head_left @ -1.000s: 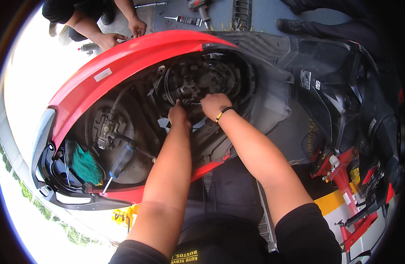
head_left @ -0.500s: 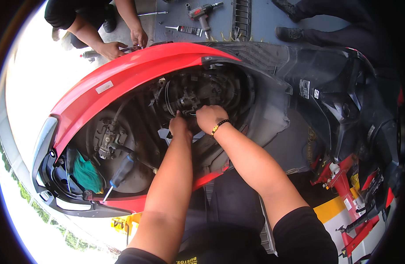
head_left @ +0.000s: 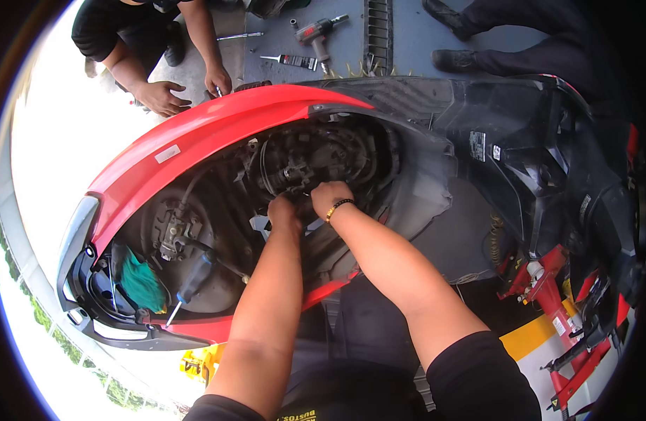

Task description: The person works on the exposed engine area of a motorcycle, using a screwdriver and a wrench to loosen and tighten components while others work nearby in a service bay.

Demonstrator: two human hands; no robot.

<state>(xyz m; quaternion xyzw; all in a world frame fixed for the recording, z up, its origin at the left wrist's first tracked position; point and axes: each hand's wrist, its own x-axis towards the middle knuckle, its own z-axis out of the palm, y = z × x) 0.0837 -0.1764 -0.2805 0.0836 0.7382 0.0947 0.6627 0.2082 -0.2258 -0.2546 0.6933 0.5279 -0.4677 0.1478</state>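
Both my arms reach into the open seat bay of a red scooter (head_left: 218, 112), down to its dark engine (head_left: 316, 158). My left hand (head_left: 284, 212) is closed at the near side of the engine, its fingertips among the parts; what it grips cannot be made out. Just right of it, my right hand (head_left: 332, 196) is curled into a fist with the knuckles up and a beaded bracelet at the wrist. Whatever is in that fist is hidden under the fingers. A pale metal piece (head_left: 260, 224) shows beside my left hand.
A blue-handled screwdriver (head_left: 194, 281) and a green cloth (head_left: 142, 282) lie in the scooter's tail. Beyond the scooter, a co-worker's hands (head_left: 165, 98) are near the red panel. An impact wrench (head_left: 318, 35) and a tube (head_left: 297, 62) lie on the floor. A red stand (head_left: 548, 295) is at right.
The whole view has shifted slightly. My hands stay at the same spot on the engine. The co-worker's left-side hand has come away from the part it was touching, its fingers now spread.
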